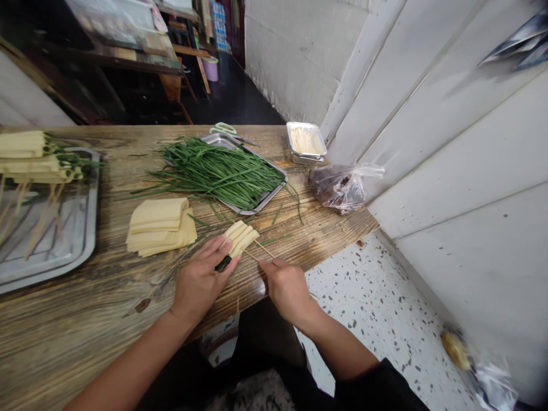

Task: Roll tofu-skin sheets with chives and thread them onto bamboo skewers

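Observation:
My left hand is closed around several pale yellow tofu-skin rolls lying side by side near the table's front edge. Dark green filling shows at the near end of the rolls. My right hand grips a thin wooden skewer whose shaft runs into the rolls. A second skewer sticks out of them on the right. Left of the rolls is a stack of flat tofu-skin sheets. Beyond them, green chives are heaped on a metal tray.
At the left, a large metal tray bears finished skewered rolls. Green-handled scissors lie behind the chives. A foil box with pale sticks and a plastic bag of dark contents stand by the white wall.

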Tool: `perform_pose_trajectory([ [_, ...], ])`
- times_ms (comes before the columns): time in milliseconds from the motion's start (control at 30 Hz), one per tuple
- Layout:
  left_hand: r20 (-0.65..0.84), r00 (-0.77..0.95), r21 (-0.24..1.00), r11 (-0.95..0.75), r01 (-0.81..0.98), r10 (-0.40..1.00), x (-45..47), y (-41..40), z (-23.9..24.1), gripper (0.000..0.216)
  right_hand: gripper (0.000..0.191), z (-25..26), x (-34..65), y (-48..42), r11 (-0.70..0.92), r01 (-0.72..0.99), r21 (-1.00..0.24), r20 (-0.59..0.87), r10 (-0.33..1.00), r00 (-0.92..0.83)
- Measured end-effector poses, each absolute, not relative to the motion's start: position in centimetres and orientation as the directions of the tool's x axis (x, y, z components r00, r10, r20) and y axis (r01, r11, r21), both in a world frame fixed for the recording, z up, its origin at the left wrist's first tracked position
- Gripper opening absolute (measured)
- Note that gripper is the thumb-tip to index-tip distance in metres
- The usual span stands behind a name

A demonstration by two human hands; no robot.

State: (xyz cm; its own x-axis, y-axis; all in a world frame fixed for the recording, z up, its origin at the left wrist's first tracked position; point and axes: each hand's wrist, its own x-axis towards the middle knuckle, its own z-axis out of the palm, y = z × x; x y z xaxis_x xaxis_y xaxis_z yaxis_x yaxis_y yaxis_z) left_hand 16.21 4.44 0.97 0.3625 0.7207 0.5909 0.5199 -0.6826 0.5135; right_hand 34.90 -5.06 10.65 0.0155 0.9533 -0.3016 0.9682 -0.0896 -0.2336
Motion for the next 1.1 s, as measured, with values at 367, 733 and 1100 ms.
perform_pose_trajectory([
  [367, 0.583, 0.364, 0.514, -0.676, 0.527, 0.727, 16.2, 4.4, 0.8, 0.027, 0.031, 10.5, 34.5, -4.5, -0.084, 0.967, -0.241, -0.29, 0.957, 0.011],
  [733, 0.611, 0.361, 0.493, -0.696, 0.523, 0.704, 16.3, 4.4, 0.6, 0.026, 0.032, 10.6, 33.9, -3.5, -0.085, 0.97, -0.226, -0.298, 0.955, 0.014],
  [1100, 0.557, 0.308, 0.524, -0.614, 0.59, 0.771, 15.4, 3.9, 0.5, 0.048, 0.027, 8.8, 35.5, -5.6, -0.179, 0.965, -0.191, -0.045, 0.984, 0.173],
])
